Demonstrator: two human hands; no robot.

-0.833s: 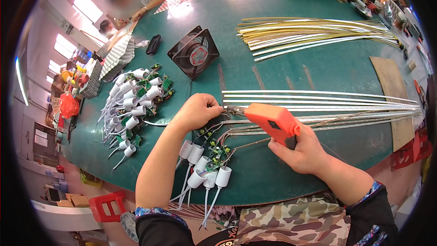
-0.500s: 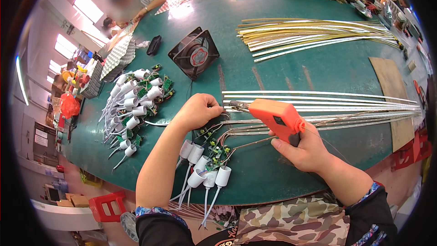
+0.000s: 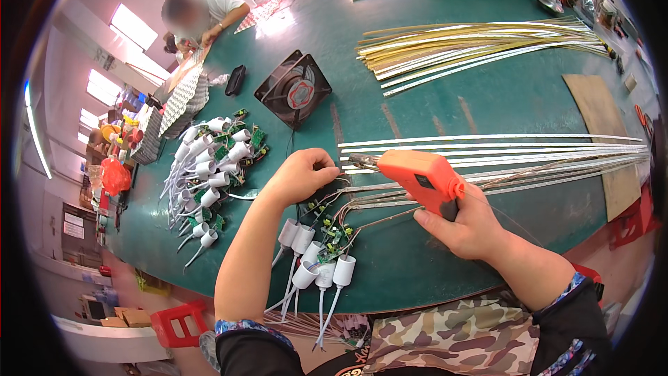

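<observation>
My right hand [image 3: 467, 228] grips an orange soldering gun [image 3: 419, 175] by its handle. The gun's metal tip points left, at the left ends of the thin white LED strips [image 3: 445, 143]. Close to that tip, my left hand [image 3: 300, 179] is closed in a pinch, with a thin brown wire [image 3: 343, 179] at its fingertips; the exact grip is partly hidden. Below the left hand lie small green circuit boards [image 3: 334, 232], wired to several strips. White lamp sockets [image 3: 343, 271] with white cables are grouped beside them, toward the near table edge.
A pile of white sockets with boards [image 3: 209, 160] lies left of my left arm. Beyond my hands stands a square black fan [image 3: 295, 90]. Yellow and white strips [image 3: 473, 49] lie farther back, a brown board [image 3: 604, 146] at right. Another person [image 3: 223, 10] works at the far left.
The whole view has shifted slightly. Both hands and the soldering gun stay in nearly the same place by the strip ends. The person at the far left has leaned lower.
</observation>
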